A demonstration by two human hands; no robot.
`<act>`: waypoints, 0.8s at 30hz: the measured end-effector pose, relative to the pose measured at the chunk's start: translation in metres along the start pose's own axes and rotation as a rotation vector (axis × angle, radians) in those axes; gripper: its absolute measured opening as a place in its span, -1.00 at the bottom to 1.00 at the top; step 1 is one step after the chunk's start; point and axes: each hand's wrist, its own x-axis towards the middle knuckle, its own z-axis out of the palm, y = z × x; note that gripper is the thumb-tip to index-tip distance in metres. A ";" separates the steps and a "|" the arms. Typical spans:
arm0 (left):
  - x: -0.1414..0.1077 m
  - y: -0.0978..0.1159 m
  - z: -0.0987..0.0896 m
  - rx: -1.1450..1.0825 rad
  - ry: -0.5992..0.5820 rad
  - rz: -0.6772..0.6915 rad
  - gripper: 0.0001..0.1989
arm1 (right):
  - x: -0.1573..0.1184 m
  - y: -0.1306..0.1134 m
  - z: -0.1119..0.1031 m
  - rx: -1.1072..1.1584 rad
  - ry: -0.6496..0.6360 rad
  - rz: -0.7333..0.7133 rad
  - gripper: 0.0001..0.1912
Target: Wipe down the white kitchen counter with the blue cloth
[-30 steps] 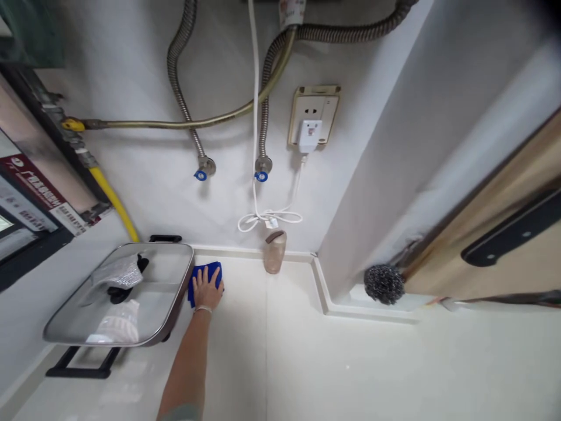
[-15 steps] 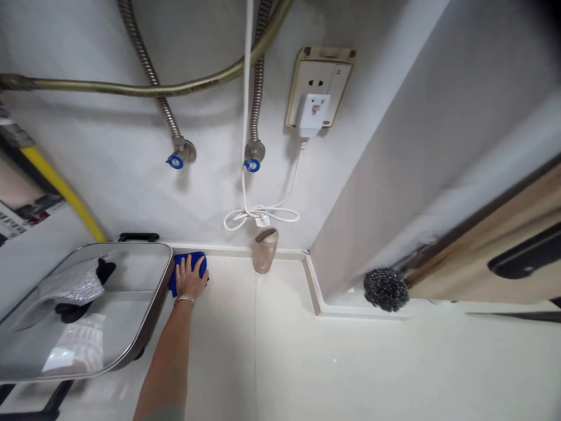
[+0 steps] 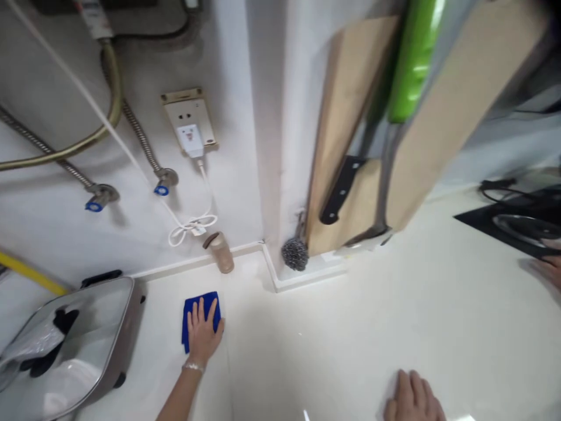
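My left hand (image 3: 204, 333) lies flat with spread fingers on a folded blue cloth (image 3: 189, 313), pressing it against the white countertop (image 3: 333, 339). A bracelet circles that wrist. At the bottom edge my right hand (image 3: 414, 400) is partly in view, fingers lying side by side on the counter with nothing visible in them. Beyond the cloth, a small brownish cup-like container (image 3: 222, 257) stands by the wall. Left of the cloth is a rectangular electric pan (image 3: 125, 327) under a glass lid, with a plastic-wrapped item on top.
A cutting board (image 3: 350, 234), a black-handled knife (image 3: 342, 190), a green-handled tool (image 3: 412, 64) and a steel scrubber (image 3: 295, 254) hang on the right. Water valves (image 3: 103, 197) and a socket (image 3: 188, 120) are on the wall. Another hand (image 3: 550, 270), apparently another person's, shows near a black cooktop (image 3: 521, 219).
The view has swung right. My left hand and the blue cloth have moved away from the pan's side and nearer to me. My right hand and the hand at the right edge have come into view.
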 end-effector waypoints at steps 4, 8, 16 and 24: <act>-0.038 0.070 0.000 -0.055 0.003 0.104 -0.37 | 0.001 -0.010 -0.007 0.007 0.017 -0.020 -0.26; -0.084 0.149 0.000 -0.173 -0.002 0.205 -0.32 | 0.002 -0.017 -0.016 0.001 0.044 -0.046 -0.33; -0.168 0.311 0.009 -0.468 -0.174 0.448 -0.02 | 0.002 -0.002 -0.022 0.148 0.037 -0.112 -0.40; -0.189 0.258 -0.023 -0.448 -0.050 0.372 -0.36 | 0.055 -0.040 -0.052 0.418 -0.091 -0.615 -0.37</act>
